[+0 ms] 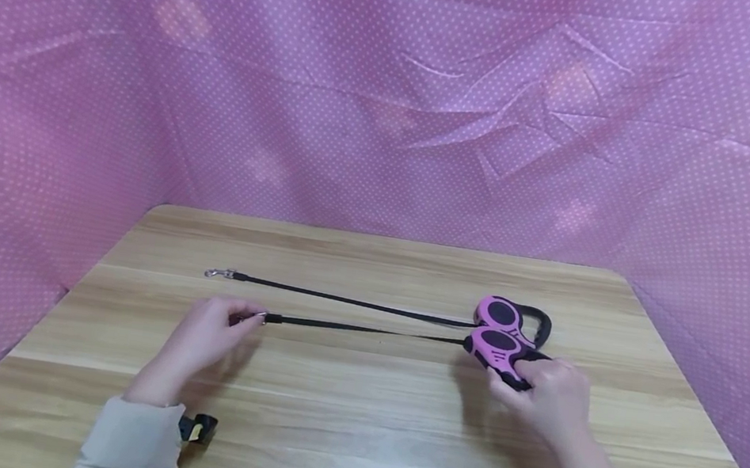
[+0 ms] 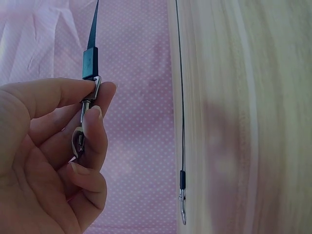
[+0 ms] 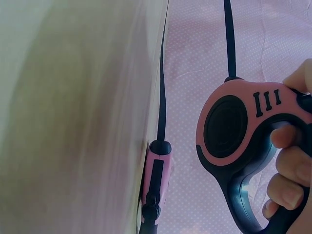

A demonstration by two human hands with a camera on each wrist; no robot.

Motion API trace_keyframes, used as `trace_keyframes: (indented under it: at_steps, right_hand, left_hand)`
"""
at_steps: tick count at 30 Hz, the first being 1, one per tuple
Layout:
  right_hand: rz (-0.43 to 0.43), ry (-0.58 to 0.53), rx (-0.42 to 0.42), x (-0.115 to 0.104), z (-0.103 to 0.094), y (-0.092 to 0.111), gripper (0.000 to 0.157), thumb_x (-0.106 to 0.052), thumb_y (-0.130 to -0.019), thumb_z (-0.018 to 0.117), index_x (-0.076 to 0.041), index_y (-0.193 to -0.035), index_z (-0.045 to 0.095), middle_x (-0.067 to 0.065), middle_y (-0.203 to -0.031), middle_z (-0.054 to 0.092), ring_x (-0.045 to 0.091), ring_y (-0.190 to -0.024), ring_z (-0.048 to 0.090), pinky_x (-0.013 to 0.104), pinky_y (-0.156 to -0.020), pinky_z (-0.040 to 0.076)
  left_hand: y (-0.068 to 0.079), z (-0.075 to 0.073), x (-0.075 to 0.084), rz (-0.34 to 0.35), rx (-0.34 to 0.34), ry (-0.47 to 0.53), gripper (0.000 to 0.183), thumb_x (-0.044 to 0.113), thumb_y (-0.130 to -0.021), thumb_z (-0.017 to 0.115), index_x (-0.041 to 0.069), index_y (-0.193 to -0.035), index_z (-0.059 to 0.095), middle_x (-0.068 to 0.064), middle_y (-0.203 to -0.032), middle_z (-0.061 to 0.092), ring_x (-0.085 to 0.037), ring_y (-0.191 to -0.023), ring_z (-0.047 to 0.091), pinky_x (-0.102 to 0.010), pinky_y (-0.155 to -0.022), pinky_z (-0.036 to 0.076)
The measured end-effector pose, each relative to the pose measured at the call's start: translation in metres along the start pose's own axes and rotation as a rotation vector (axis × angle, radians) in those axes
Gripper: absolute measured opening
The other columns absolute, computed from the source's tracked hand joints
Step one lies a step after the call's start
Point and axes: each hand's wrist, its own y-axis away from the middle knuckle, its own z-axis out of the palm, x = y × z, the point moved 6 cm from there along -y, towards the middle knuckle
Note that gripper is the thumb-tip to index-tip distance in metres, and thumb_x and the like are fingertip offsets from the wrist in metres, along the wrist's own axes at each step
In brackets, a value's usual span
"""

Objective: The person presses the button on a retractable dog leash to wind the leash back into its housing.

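My right hand [image 1: 556,399] grips the handle of a pink and black retractable dog leash [image 3: 225,126], its fingers curled through the loop and the thumb near the top. From its case a black strap [image 1: 361,330] runs leftward, pulled out straight above the table. My left hand [image 1: 205,338] pinches the metal snap clip [image 2: 87,105] at the strap's end between thumb and fingers, hiding part of it. Behind lies a second, matching leash [image 1: 501,312] on the table, partly covered by the held one in the head view. Its strap is also extended, ending in a silver clip [image 1: 220,274].
A light wooden table [image 1: 346,438] with rounded far corners lies below the hands. Pink dotted cloth [image 1: 392,108] hangs behind it and along both sides. Small black wrist cameras [image 1: 198,428] sit at the cuffs.
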Motion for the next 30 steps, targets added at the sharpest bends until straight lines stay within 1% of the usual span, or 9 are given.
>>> trace_keyframes:
  at_steps: [4, 9, 14, 20, 26, 30]
  right_hand:
    - [-0.011, 0.007, 0.010, -0.003, 0.000, 0.000, 0.062, -0.066, -0.094, 0.036, -0.022, -0.049, 0.036, -0.009, -0.045, 0.036, 0.007, -0.045, 0.027, 0.023, -0.043, 0.020]
    - [-0.021, -0.001, 0.010, -0.005, 0.001, 0.000, 0.061, -0.064, -0.093, 0.038, -0.022, -0.049, 0.036, -0.009, -0.045, 0.038, 0.008, -0.045, 0.028, 0.023, -0.043, 0.021]
    - [-0.029, -0.001, 0.002, -0.007, 0.001, -0.001, 0.060, -0.063, -0.093, 0.039, -0.023, -0.049, 0.037, -0.008, -0.045, 0.040, 0.008, -0.045, 0.029, 0.022, -0.043, 0.022]
    - [-0.035, -0.001, -0.002, -0.010, 0.002, -0.001, 0.059, -0.062, -0.093, 0.038, -0.024, -0.049, 0.035, -0.011, -0.045, 0.036, 0.006, -0.046, 0.027, 0.021, -0.043, 0.021]
    - [-0.042, -0.016, -0.003, -0.012, 0.003, -0.001, 0.055, -0.059, -0.091, 0.041, -0.025, -0.049, 0.033, -0.013, -0.046, 0.033, 0.003, -0.048, 0.023, 0.020, -0.044, 0.019]
    - [-0.055, -0.028, 0.002, -0.013, 0.004, -0.001, 0.053, -0.058, -0.090, 0.043, -0.026, -0.049, 0.034, -0.014, -0.047, 0.033, 0.002, -0.049, 0.022, 0.020, -0.044, 0.019]
  left_hand:
    - [0.000, 0.000, 0.002, 0.004, 0.001, 0.000, 0.028, 0.025, -0.099, 0.059, 0.009, -0.119, 0.070, -0.014, -0.119, 0.070, -0.027, -0.105, 0.064, -0.049, -0.093, 0.052]
    - [0.000, 0.001, 0.004, 0.014, 0.007, -0.002, 0.027, 0.026, -0.098, 0.061, 0.010, -0.117, 0.071, -0.013, -0.116, 0.071, -0.024, -0.100, 0.065, -0.047, -0.090, 0.052]
    - [0.000, 0.002, 0.006, 0.010, -0.004, -0.001, 0.027, 0.027, -0.098, 0.062, 0.010, -0.116, 0.072, -0.010, -0.112, 0.072, -0.019, -0.094, 0.064, -0.044, -0.086, 0.053]
    - [0.000, 0.003, 0.008, 0.011, -0.008, -0.003, 0.026, 0.028, -0.098, 0.062, 0.011, -0.114, 0.073, -0.008, -0.108, 0.073, -0.017, -0.090, 0.063, -0.041, -0.083, 0.053]
    - [0.000, 0.005, 0.009, 0.030, 0.005, -0.007, 0.026, 0.029, -0.097, 0.063, 0.011, -0.112, 0.074, -0.008, -0.107, 0.074, -0.017, -0.090, 0.064, -0.042, -0.084, 0.054]
    - [0.001, 0.007, 0.010, 0.024, 0.003, -0.004, 0.025, 0.029, -0.097, 0.063, 0.011, -0.111, 0.074, -0.007, -0.107, 0.074, -0.017, -0.090, 0.065, -0.042, -0.084, 0.054]
